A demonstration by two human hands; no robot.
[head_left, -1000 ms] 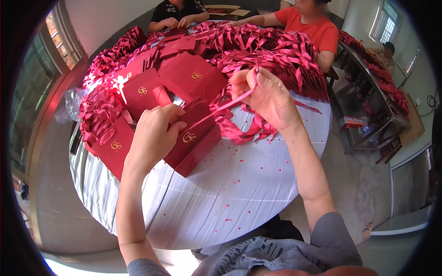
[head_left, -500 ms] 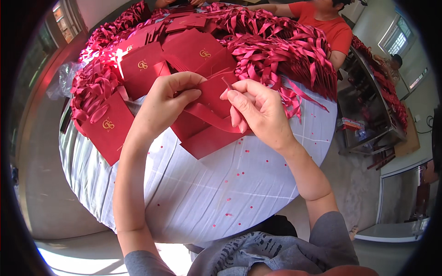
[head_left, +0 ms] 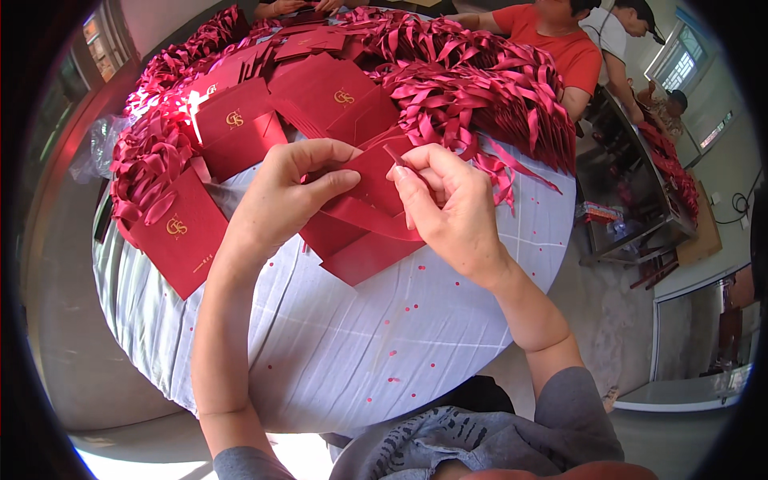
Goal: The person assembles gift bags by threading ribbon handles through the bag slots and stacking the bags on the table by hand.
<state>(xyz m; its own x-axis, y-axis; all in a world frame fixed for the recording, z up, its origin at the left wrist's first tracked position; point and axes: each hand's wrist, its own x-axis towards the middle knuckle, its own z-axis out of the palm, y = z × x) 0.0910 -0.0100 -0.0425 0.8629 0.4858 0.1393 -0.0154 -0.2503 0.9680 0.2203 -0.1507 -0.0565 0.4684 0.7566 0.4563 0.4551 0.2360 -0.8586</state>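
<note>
My left hand (head_left: 292, 188) pinches the edge of a flat red paper gift bag (head_left: 370, 178), thumb in front and the other fingers behind. A red ribbon (head_left: 372, 222) loops from the bag across to my right hand (head_left: 452, 210). Between thumb and forefinger, my right hand grips the ribbon, its tip sticking up just above them. Below the held bag lie more red bags (head_left: 364, 260). To the left, a bag with a gold emblem (head_left: 178, 240) rests near the table's edge.
Stacked red bags (head_left: 332, 96) and heaps of ribbon-handled bags (head_left: 480, 84) cover the far half of the round table with a white cloth (head_left: 320, 344). Small red paper dots lie on the cloth. A person in red (head_left: 556, 48) sits at far right; a metal table (head_left: 632, 200) stands beyond.
The view has shifted slightly, and a person in white shows at the far right. Both hands keep their grips; the ribbon tip in my right hand is a little more tilted.
</note>
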